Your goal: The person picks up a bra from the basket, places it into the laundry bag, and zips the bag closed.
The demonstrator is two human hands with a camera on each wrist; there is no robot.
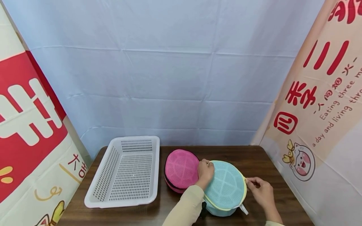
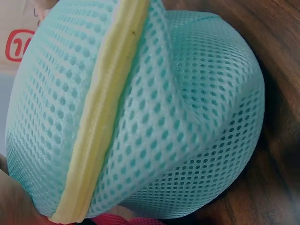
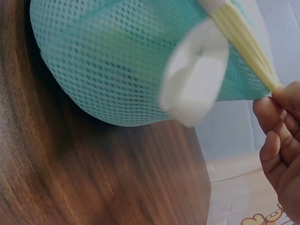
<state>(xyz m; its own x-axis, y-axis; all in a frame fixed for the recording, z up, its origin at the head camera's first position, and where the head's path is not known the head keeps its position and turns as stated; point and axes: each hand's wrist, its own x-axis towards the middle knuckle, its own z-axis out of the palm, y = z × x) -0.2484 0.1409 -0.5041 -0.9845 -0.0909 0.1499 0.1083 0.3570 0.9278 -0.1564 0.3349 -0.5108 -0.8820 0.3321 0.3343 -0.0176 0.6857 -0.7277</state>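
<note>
A round light-blue mesh laundry bag with a yellow zipper rim stands on the table at the front right. My left hand grips its rim at the far left side. At the right side, my right hand pinches the edge at the yellow zipper between thumb and forefinger. A white loop hangs from the rim near that hand. In the left wrist view the yellow zipper band runs along the bag, and the mesh side sags in a fold below it.
A pink round mesh bag with a dark band sits just left of the light-blue one, close by my left hand. Further left lies a white perforated plastic basket. The dark wooden table meets a hanging pale cloth at its back edge.
</note>
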